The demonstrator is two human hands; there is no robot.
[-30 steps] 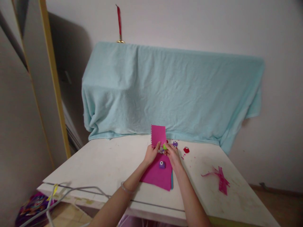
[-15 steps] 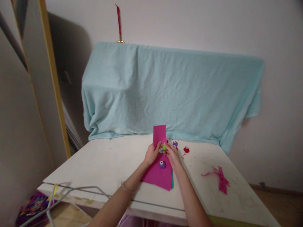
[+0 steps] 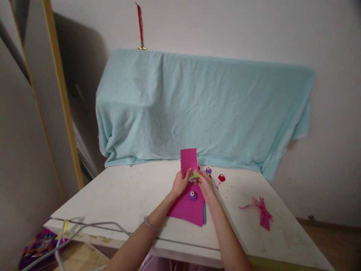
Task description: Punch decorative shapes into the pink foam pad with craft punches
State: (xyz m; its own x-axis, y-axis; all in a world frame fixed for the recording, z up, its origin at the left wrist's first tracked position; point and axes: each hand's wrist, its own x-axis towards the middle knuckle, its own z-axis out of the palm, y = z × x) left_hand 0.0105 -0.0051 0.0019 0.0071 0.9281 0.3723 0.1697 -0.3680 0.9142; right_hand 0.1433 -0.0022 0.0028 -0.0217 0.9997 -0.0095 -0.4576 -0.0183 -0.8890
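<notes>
My left hand (image 3: 180,183) is closed on a pink sheet of paper (image 3: 188,160), thumb on top. The sheet stands up from the hands, its left edge cut in small scallops. At the sheet's lower right, my right hand (image 3: 205,183) is closed round a small lime-green craft punch (image 3: 195,174), partly hidden by fingers. Below the hands a purple craft punch (image 3: 193,195) sits on a stack of coloured paper (image 3: 186,211), pink on top. Just right of my right hand lie another purple punch (image 3: 208,171) and a red punch (image 3: 222,177).
The white table (image 3: 135,195) carries a crumpled pink plastic wrapper (image 3: 264,216) at right. Small pink paper bits (image 3: 218,184) lie by the punches. A light blue towel (image 3: 203,109) hangs behind. A grey cable (image 3: 93,224) crosses the front left edge.
The view has shifted very slightly. Both hands keep their hold on the pink sheet and the green punch, with almost no movement.
</notes>
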